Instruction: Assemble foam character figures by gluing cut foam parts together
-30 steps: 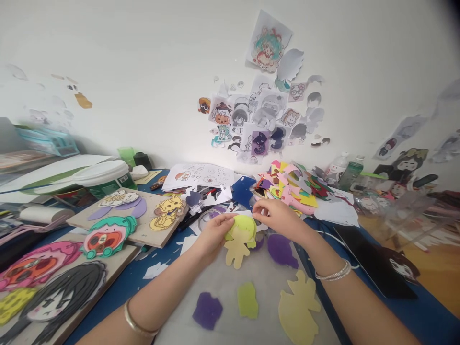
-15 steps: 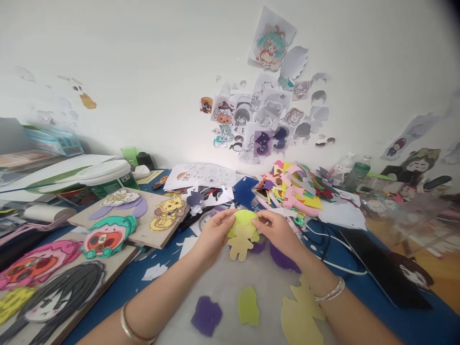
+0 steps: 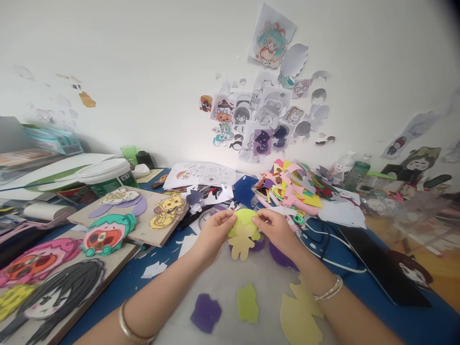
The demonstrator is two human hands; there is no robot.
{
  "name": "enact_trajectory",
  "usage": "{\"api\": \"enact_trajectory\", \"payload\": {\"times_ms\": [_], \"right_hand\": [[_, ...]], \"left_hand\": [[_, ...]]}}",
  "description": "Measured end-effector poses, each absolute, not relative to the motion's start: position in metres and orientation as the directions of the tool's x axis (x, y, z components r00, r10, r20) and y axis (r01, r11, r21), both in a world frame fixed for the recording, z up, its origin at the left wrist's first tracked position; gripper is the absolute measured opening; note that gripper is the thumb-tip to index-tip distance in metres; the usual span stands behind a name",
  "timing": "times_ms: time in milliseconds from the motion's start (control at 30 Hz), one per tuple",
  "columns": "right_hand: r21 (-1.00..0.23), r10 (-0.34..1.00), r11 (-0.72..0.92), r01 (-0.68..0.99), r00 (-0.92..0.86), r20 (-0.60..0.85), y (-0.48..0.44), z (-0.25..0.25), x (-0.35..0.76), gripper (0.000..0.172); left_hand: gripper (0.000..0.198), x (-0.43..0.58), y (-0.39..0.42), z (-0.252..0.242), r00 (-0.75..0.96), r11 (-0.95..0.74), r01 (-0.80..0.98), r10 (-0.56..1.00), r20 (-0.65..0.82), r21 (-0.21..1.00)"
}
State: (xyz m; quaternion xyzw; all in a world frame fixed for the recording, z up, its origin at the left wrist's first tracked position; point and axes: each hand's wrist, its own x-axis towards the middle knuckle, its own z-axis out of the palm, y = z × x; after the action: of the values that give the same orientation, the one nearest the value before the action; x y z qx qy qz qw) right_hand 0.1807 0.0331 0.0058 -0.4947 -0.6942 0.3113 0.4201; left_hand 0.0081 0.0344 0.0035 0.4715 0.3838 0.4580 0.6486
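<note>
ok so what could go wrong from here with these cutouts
The lime-green hair piece might slip out of line over the pale yellow doll-shaped cutout, since the left hand and right hand pinch it near its sides. The right forearm partly hides the larger pale yellow cutout and could nudge it.

Blue tabletop (image 3: pixel 118 282) spans lower frame. Grey mat (image 3: pixel 215 278) at bottom centre, wooden boards (image 3: pixel 120 251) lower left, black flat panel (image 3: pixel 381 266) lower right, coloured scrap pile (image 3: pixel 302 177) right of centre.
</note>
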Motion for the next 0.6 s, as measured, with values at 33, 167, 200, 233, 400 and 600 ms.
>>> {"api": "enact_trajectory", "payload": {"times_ms": [33, 167, 200, 233, 400, 600], "right_hand": [[-0.848, 0.948, 0.318, 0.423, -0.159, 0.276, 0.0331, 0.0057, 0.1805, 0.02], [-0.849, 0.946, 0.323, 0.419, -0.162, 0.28, 0.0331, 0.005, 0.1802, 0.02], [-0.847, 0.945, 0.326, 0.42, -0.159, 0.285, 0.0331, 0.0047, 0.1801, 0.021], [-0.844, 0.944, 0.329, 0.423, -0.155, 0.291, 0.0331, 0.0044, 0.1799, 0.021], [-0.8, 0.931, 0.359, 0.48, -0.122, 0.345, 0.032, 0.003, 0.1774, 0.023], [-0.741, 0.89, 0.439, 0.509, -0.13, 0.438, 0.0295, 0.0009, 0.1757, 0.019]], "left_hand": [[0.031, 0.0082, 0.0344, 0.0036, 0.284, 0.132, -0.226, 0.957, -0.064, 0.965], [0.029, 0.0078, 0.0346, 0.0044, 0.274, 0.115, -0.182, 0.96, -0.062, 0.977], [0.028, 0.0076, 0.0347, 0.0044, 0.266, 0.099, -0.164, 0.962, -0.052, 0.981], [0.028, 0.0075, 0.0348, 0.0043, 0.258, 0.074, -0.145, 0.965, -0.034, 0.987], [0.025, 0.0084, 0.0336, 0.0043, 0.239, -0.09, -0.047, 0.966, 0.099, 0.995], [0.024, 0.0097, 0.032, 0.0047, 0.212, -0.173, 0.01, 0.963, 0.167, 0.985]]}}
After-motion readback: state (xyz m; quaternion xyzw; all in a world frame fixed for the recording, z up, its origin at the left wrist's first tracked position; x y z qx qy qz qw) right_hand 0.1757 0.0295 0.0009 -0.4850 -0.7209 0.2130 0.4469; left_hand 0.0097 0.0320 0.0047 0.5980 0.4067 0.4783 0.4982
